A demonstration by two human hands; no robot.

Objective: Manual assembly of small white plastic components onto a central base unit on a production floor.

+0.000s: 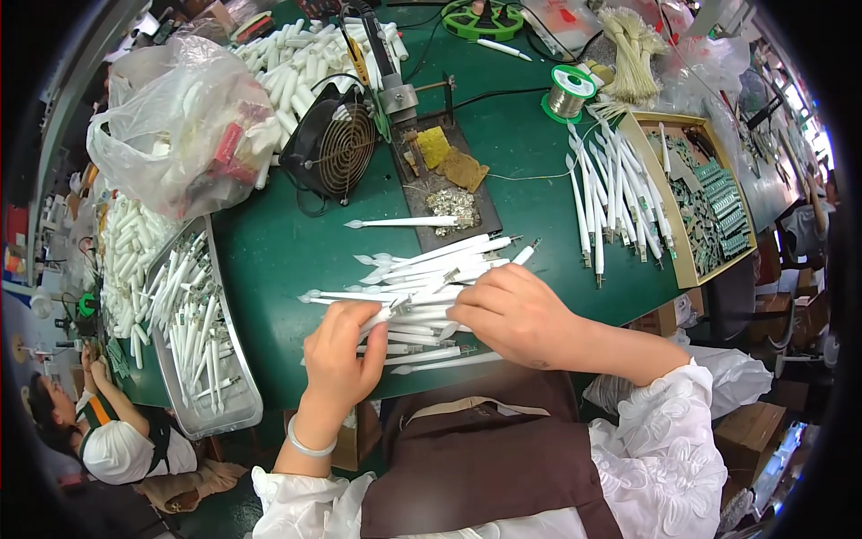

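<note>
My left hand is closed, thumb and fingers pinching a white pen-shaped stick with a small metal end. My right hand has its fingers pressed together at the right side of a pile of similar white sticks; what its fingertips hold, if anything, is hidden. The sticks have pointed tips to the left and small metal ends to the right. Just beyond the pile, a single stick lies with its metal end on a dark soldering plate, beside yellow sponge pieces.
Left stands a metal tray of sticks, with white tubes and a plastic bag beyond. A fan and solder spool stand farther back. Right are more sticks and a box of circuit boards. Another person sits at left.
</note>
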